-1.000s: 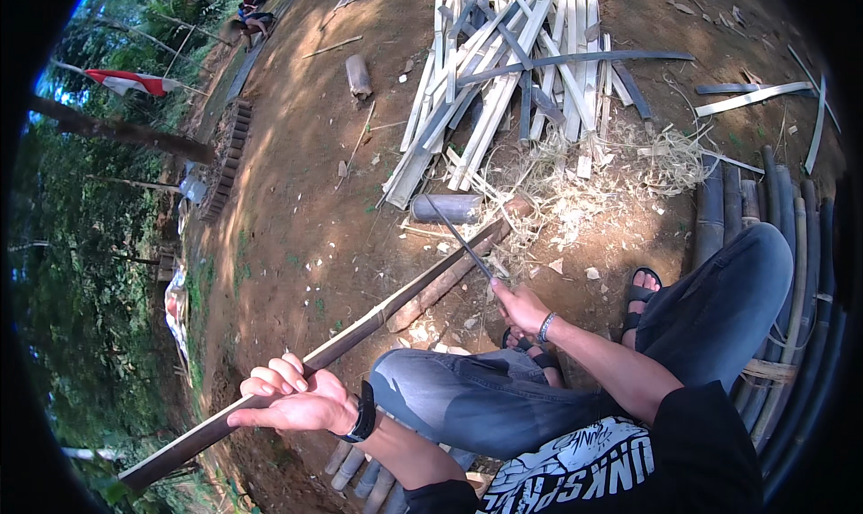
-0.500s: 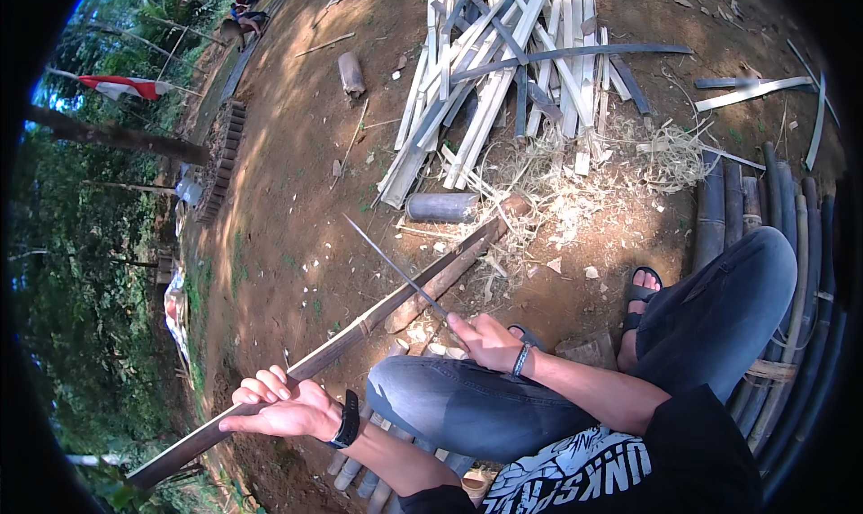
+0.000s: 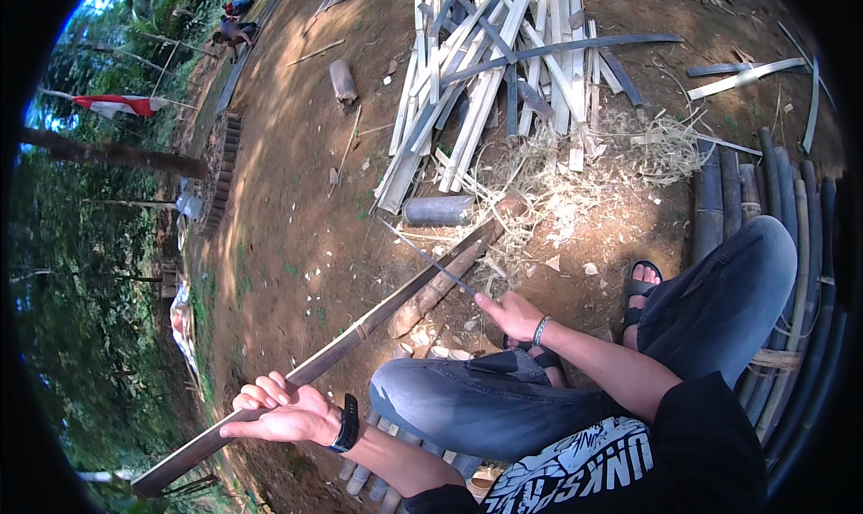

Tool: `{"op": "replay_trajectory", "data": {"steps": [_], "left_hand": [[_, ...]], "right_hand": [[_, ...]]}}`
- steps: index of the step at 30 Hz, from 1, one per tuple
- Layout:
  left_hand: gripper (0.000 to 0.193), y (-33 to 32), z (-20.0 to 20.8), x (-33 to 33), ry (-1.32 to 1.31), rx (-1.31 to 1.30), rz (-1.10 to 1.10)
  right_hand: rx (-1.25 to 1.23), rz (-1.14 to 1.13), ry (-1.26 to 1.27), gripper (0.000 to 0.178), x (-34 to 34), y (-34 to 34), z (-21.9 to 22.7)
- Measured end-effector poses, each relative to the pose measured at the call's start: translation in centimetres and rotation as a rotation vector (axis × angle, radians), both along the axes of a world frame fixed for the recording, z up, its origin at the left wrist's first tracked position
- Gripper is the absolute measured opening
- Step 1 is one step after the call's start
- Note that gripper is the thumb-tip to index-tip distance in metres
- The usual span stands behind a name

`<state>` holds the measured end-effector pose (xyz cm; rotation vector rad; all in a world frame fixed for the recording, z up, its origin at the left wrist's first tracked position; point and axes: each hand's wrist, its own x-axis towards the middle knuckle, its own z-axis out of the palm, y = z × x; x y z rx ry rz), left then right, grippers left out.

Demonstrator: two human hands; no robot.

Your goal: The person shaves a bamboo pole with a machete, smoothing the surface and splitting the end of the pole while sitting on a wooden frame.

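Left hand (image 3: 286,412): one, closed about the near part of a bamboo strip, fingers curled over its edge, thumb stretched out along it; dark watch (image 3: 346,422) on the wrist.

Right hand (image 3: 512,316): one, closed in a fist round the handle of a knife, above the ground between the knees; bracelet (image 3: 540,330) on the wrist.

Bamboo strip (image 3: 333,352): one, long, dark on its face, pale along one edge; slants from near left to the middle of the scene, its far part running right along a log.

Knife (image 3: 427,259): one, thin, narrow blade pointing far and left, crossing the strip in view; whether it touches the strip cannot be told.

Log (image 3: 418,314): one, brown, lying on the soil, slanted like the strip.

Bamboo tube (image 3: 438,211): one, short, dark, lying just left of the log's far end.

Pile of split strips (image 3: 503,64): many, pale and dark, crossed over one another, far beyond the hands.

Shavings (image 3: 575,190): a loose, curly scatter, between the pile and the feet.

Bamboo poles (image 3: 710,199): several, dark, side by side, at right beside the knee.

Flag (image 3: 115,106): one, red and white, far left.
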<state>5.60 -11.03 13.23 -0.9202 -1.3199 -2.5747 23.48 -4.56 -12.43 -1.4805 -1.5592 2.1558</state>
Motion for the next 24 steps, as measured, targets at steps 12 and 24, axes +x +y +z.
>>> {"op": "replay_trajectory", "data": {"steps": [12, 24], "left_hand": [[0.055, 0.4, 0.0, -0.7, -0.012, -0.003, 0.065], [0.055, 0.2, -0.5, -2.6, -0.07, 0.014, 0.14]], "right_hand": [[0.029, -0.077, -0.041, 0.079, 0.1, 1.5, -3.5], [-0.009, -0.161, -0.136, 0.083, -0.6, 2.6, -6.7]]}}
